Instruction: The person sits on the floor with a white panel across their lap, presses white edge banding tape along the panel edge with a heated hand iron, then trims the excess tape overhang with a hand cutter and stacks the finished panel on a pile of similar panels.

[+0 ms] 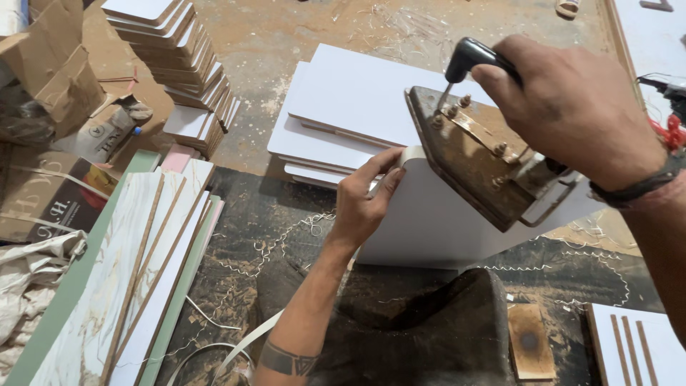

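On panel: right hand (pixel 572 107) gripping iron (pixel 475 154)

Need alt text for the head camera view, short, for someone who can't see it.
The right hand presses an old flat iron by its black handle onto the edge of a white board, while the left hand pinches white edge banding tape against it. Stacked white panels lie behind.

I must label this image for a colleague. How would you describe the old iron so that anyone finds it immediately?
Start at the upright white panel in the centre. On its top edge rests a rusty brown iron, gripped by the right hand. Only it has a black handle and brass screws.
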A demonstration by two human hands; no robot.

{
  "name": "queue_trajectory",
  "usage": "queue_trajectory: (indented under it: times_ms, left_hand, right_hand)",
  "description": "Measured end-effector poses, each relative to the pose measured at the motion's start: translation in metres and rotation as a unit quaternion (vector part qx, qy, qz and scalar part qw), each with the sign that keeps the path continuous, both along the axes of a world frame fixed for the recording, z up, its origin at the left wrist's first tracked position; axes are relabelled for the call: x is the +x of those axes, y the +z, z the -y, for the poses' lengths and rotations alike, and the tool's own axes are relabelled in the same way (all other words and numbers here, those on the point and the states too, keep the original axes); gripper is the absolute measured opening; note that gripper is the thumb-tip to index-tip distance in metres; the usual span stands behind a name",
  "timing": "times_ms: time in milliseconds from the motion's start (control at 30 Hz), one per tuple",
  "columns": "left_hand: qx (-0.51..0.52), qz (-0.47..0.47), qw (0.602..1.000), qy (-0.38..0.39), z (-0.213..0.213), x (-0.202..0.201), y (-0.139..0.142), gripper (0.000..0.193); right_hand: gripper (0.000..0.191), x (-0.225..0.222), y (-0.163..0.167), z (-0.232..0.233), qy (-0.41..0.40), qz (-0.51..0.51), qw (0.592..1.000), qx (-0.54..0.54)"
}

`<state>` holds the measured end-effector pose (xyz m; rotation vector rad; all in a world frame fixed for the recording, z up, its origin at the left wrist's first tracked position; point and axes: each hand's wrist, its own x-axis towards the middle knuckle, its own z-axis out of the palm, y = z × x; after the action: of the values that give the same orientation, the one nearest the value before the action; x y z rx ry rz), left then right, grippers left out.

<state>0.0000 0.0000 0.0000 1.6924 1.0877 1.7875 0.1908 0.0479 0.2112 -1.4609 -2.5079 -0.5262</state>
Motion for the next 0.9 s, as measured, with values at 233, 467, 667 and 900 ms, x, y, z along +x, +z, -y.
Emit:
queue_trajectory:
  times_ms: [233,467,667,900]
  left_hand:
    - [-0.028,0.085,0.995,-0.045,0.001,0.009,-0.012,0.033]
    - [-0.076,0.129,0.989,-0.003,-0.003,0.021,-0.028,0.036]
    - [-0.027,0.195,0.98,0.0,-0.003,0.038,-0.049,0.027]
    - [-0.043,0.18,0.982,0.038,-0.007,0.038,-0.075,0.019]
  right_hand:
    - [0.036,0.008,-0.001,-0.006,0.064,-0.064,0.996,-0.027]
    - [0.039,-0.04,0.017,-0.003,0.074,0.04,0.995,-0.058]
    - [0.041,-0.089,0.026,-0.006,0.067,0.166,0.976,-0.123]
    - [0.044,-0.124,0.01,-0.001,0.15,0.137,0.975,-0.089]
